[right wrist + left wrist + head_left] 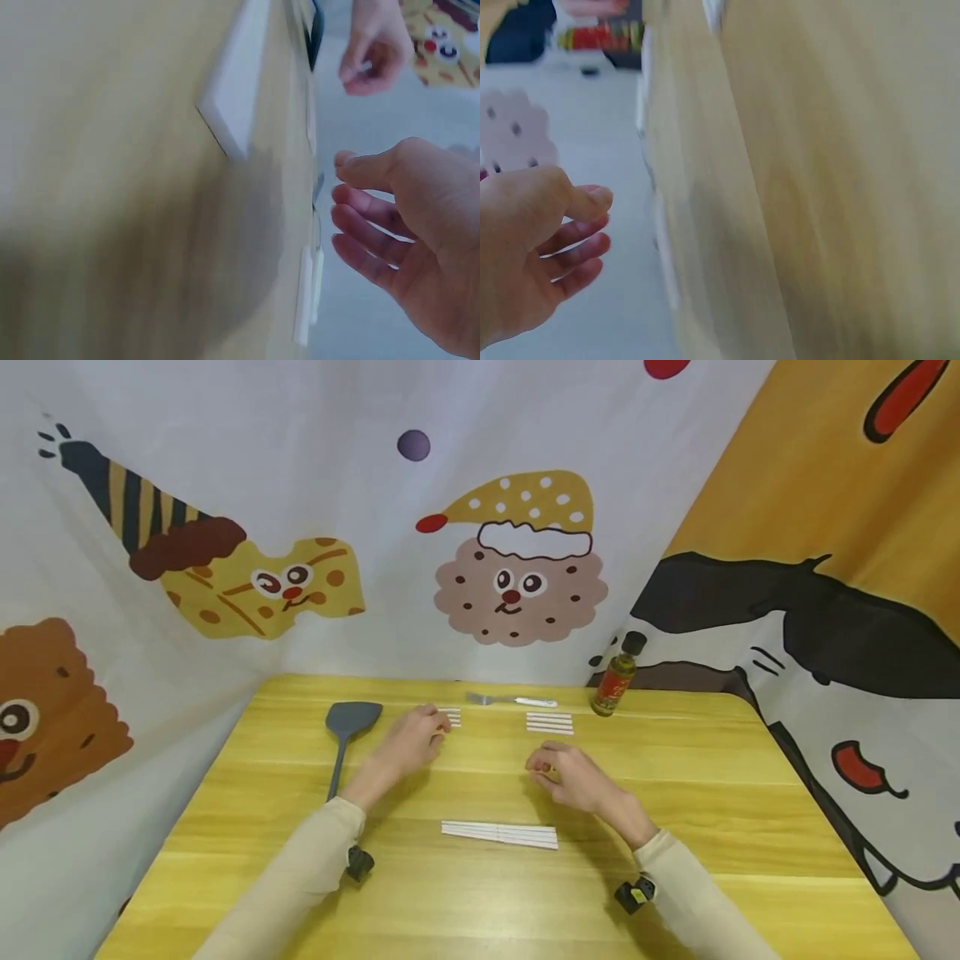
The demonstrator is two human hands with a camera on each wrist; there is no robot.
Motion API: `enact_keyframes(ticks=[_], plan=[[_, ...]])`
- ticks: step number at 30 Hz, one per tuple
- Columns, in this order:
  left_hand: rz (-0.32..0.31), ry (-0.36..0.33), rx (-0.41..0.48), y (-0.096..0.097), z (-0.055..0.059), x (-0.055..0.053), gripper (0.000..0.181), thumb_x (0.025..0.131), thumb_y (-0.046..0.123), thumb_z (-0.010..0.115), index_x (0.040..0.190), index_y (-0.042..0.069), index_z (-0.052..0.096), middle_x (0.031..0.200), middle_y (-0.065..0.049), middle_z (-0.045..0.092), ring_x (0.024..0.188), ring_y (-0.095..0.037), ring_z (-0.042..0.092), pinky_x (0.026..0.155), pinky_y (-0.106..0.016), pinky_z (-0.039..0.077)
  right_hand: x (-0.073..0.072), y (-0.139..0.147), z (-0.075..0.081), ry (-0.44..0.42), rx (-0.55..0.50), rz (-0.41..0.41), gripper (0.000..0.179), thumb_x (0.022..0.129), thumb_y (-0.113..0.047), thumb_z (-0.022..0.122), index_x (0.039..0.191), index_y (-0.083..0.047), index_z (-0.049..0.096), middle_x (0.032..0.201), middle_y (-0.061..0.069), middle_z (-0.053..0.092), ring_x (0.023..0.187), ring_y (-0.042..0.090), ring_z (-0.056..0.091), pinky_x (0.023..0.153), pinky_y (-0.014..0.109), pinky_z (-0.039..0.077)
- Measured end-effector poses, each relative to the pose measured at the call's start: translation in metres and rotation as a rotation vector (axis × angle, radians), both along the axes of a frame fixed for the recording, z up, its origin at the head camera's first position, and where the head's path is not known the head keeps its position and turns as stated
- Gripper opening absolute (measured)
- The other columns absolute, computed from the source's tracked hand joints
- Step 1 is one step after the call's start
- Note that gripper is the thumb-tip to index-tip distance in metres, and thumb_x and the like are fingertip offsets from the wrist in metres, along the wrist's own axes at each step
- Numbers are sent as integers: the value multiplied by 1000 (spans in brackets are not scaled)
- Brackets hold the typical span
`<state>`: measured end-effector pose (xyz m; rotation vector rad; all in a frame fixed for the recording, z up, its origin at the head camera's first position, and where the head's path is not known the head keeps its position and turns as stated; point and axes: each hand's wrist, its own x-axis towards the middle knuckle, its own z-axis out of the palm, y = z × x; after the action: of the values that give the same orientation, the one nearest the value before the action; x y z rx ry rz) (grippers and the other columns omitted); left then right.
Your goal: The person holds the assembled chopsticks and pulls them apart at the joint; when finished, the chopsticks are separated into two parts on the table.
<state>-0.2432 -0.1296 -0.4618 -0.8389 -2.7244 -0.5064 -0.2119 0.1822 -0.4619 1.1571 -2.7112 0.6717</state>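
My left hand hovers above the table beside a left group of short white strips, covering part of it in the head view. In the left wrist view that hand has loosely bent fingers and nothing between them. My right hand hangs over the table just below a right group of white strips. Seen from the right wrist, the right hand is loosely bent too, holding nothing. Nearer to me, several long white strips lie side by side.
A grey spatula lies at the left, its handle partly behind the left forearm. At the back edge lies a fork with a white handle. A dark-capped bottle stands at the back right. A cartoon-printed cloth hangs behind the wooden table.
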Motion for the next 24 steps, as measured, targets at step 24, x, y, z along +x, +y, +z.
enact_keyframes(ticks=[24], plan=[[-223, -368, 21, 39, 3, 89, 11, 97, 8, 67, 106, 5, 71, 95, -3, 66, 78, -7, 58, 66, -17, 51, 49, -18, -22, -172, -45, 133, 12, 88, -2, 75, 98, -8, 73, 89, -1, 70, 75, -1, 58, 65, 15, 53]])
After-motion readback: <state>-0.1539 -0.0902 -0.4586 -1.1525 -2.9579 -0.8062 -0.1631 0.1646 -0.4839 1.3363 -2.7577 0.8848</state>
